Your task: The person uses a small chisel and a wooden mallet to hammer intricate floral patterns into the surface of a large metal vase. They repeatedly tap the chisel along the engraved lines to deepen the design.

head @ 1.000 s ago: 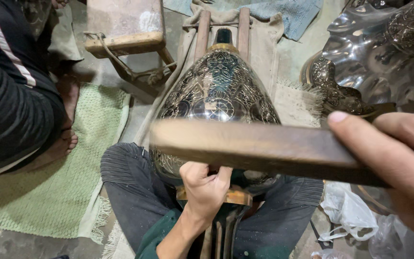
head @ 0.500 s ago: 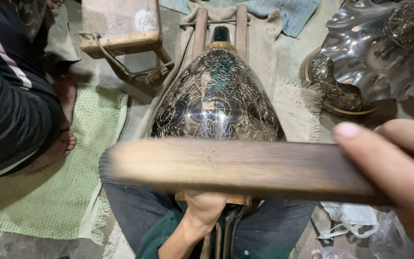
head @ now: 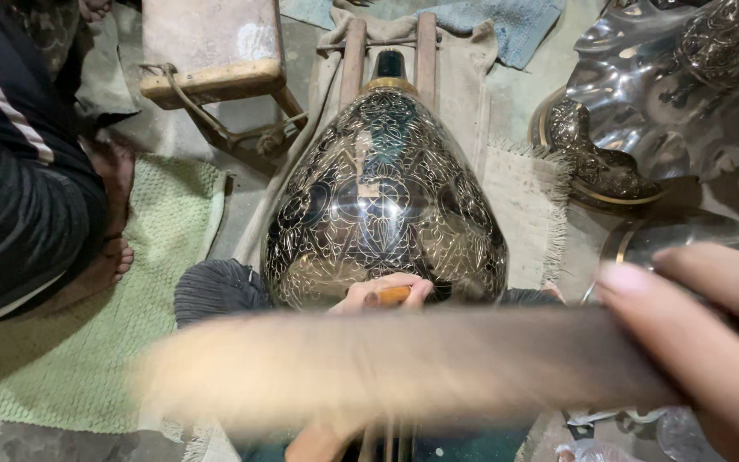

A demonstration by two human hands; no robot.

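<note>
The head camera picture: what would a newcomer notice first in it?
First, the large engraved metal vase lying at the centre on a wooden rack, dark and shiny. Next, the blurred wooden stick across the bottom, gripped by the right hand, while the left hand holds a small tool against the vase's lower edge.

Motion-blurred wooden stick [head: 387, 368] across hidden left wrist.
</note>
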